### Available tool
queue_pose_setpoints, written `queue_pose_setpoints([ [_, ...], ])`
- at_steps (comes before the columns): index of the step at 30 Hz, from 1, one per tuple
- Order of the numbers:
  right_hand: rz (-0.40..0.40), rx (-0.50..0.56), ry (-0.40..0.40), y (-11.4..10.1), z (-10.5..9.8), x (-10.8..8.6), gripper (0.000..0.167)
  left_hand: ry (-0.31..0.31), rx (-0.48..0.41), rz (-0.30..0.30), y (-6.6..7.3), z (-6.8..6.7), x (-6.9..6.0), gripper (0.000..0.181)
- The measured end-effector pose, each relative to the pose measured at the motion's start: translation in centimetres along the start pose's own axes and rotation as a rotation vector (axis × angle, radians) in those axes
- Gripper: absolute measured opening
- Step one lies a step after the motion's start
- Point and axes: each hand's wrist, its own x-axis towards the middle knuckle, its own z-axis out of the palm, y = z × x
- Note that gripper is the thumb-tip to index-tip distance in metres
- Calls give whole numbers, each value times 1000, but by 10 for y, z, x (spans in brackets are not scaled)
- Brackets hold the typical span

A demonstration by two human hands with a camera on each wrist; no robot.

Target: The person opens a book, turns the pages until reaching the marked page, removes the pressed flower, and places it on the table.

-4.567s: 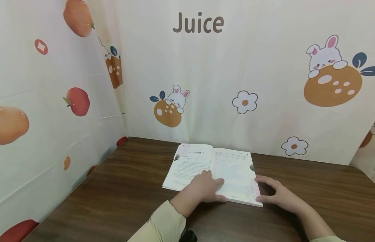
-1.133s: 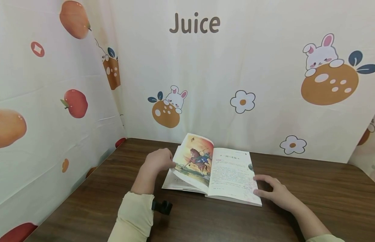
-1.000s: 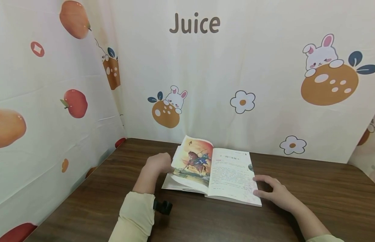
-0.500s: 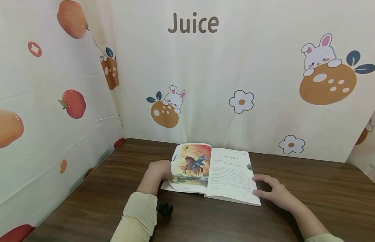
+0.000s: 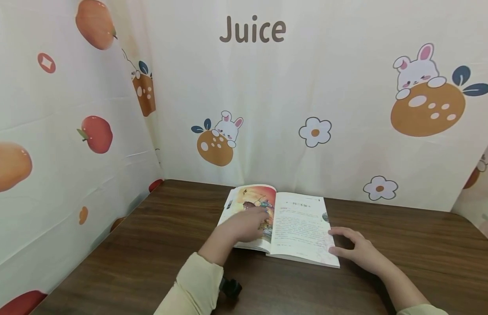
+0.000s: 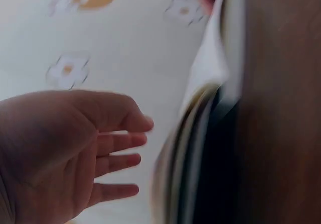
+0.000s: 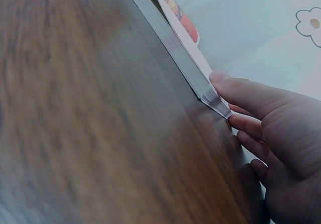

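An open book (image 5: 299,232) lies on the table, with a colour picture of a horse and rider on its left page and printed text on its right page. My left hand (image 5: 244,225) is over the picture page and covers its lower part. In the left wrist view its fingers (image 6: 120,142) look extended, slightly bent and apart from the blurred pages. At the book's right edge, my right hand (image 5: 358,251) pinches the near corner. The right wrist view shows the thumb (image 7: 235,86) on top and a finger at the edge below.
The brown wooden table (image 5: 130,253) extends around the book. A white curtain (image 5: 267,96) printed with fruit, rabbits and flowers hangs behind the table and along its left side. A black wrist strap mount (image 5: 231,288) sits at my left cuff.
My left hand turned a page with the horse picture over to the left and laid it down. It then let go and moved right over the picture. My right hand stayed at the edge.
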Motion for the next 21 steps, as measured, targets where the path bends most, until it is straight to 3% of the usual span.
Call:
queue_pose_setpoints([
  [2,-2,-1,-1,0,0,0,54,-14,25,42,11,6,3,37],
  [6,-6,-5,2,0,0,0,53,-22,91,27,22,14,5,36],
  [11,-6,-5,0,-1,-1,0,53,-27,118,3,22,19,5,29],
  [21,-14,-2,8,-1,0,0,53,-54,102,-27,24,19,4,31],
])
